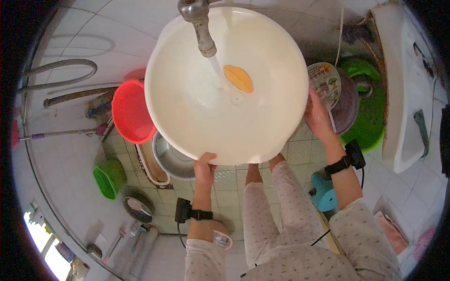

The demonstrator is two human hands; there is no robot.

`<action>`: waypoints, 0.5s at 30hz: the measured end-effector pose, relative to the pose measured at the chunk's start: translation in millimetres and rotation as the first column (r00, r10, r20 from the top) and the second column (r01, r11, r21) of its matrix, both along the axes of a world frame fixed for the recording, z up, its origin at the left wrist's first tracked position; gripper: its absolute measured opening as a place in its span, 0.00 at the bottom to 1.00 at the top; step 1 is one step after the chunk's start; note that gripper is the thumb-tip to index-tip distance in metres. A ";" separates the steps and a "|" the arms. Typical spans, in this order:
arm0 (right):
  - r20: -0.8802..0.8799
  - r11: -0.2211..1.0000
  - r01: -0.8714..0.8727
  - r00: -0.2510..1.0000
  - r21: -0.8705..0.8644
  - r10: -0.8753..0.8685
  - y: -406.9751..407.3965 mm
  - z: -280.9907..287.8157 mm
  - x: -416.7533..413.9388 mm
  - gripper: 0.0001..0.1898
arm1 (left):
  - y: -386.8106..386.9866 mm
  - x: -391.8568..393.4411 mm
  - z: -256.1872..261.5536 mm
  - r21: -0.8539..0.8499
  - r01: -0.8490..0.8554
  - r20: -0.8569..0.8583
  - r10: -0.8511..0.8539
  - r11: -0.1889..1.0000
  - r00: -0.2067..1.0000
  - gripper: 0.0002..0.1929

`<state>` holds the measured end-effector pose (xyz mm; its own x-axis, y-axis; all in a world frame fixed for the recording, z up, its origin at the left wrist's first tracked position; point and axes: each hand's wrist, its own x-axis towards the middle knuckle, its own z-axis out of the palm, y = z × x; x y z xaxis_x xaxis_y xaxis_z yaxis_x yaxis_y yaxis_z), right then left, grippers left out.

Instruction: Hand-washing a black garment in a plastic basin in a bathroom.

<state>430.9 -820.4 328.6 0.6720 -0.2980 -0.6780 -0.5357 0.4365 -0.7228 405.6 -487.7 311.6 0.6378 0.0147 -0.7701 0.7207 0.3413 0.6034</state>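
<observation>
A large cream-white plastic basin (197,123) fills the upper middle of the view, under a metal tap (205,42). From the spout a stream of water (215,66) runs down into it. Inside, right of the stream, shows a yellow-orange leaf shape (239,78); whether it is printed or loose I cannot tell. My left hand (204,168) grips the near rim, thumb on top and fingers underneath. At the basin's right side is my right hand (318,112), holding the wall with its fingers partly hidden behind the rim.
Left of the basin are a red basin (130,112) and a metal bowl (170,154). A green bin (109,179) stands at the left wall. To the right sit a large green tub (369,119), a white washbasin (397,105) and a blue plastic object (323,193).
</observation>
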 end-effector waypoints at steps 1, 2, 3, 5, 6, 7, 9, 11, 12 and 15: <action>0.000 1.000 0.003 1.000 0.003 -0.003 6.8 4.2 1.1 0.30 | -3.2 6.3 8.2 0.003 0.003 0.000 -0.003 1.000 1.000 0.07; -0.072 0.998 -0.025 0.997 0.053 0.029 14.6 8.7 2.2 0.31 | -5.9 12.0 18.0 0.071 -0.023 0.012 0.023 0.997 1.000 0.07; -0.141 0.993 -0.052 0.988 0.108 0.067 21.1 10.0 1.7 0.32 | -7.1 16.4 28.4 0.142 -0.052 0.027 0.049 0.988 0.998 0.07; -0.164 0.983 -0.136 0.974 0.122 0.155 24.8 2.4 -6.8 0.31 | -24.2 20.7 42.1 0.217 -0.112 0.011 0.112 0.970 0.994 0.06; -0.152 0.969 -0.231 0.958 0.091 0.243 33.2 1.1 -9.4 0.30 | -28.4 23.2 48.1 0.299 -0.173 0.009 0.179 0.938 0.984 0.05; -0.144 0.944 -0.324 0.933 0.058 0.329 40.1 -0.8 -11.2 0.30 | -27.2 23.8 50.1 0.298 -0.172 0.011 0.176 0.939 0.984 0.05; -0.151 0.937 -0.340 0.925 0.078 0.349 50.4 -6.5 -13.0 0.30 | -17.1 21.1 53.9 0.306 -0.083 -0.003 0.088 0.948 0.996 0.04; -0.159 0.927 -0.361 0.914 0.104 0.373 62.7 -10.5 -15.1 0.31 | -3.6 19.2 50.5 0.302 -0.042 -0.038 0.056 0.952 0.998 0.04; -0.131 0.934 -0.356 0.925 0.025 0.356 67.2 -8.2 -14.7 0.31 | 0.3 18.5 47.6 0.284 0.002 -0.073 0.019 0.959 0.997 0.05; -0.087 0.931 -0.347 0.937 -0.114 0.338 77.6 -29.1 -20.8 0.30 | 8.8 13.8 48.0 0.295 -0.004 -0.125 0.043 0.955 0.991 0.05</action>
<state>410.2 -742.7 299.5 0.7044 -0.1430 -0.6952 -0.6837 0.1264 -0.7187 419.4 -478.8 359.6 0.5301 0.2666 -0.8049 0.7928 0.1810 0.5820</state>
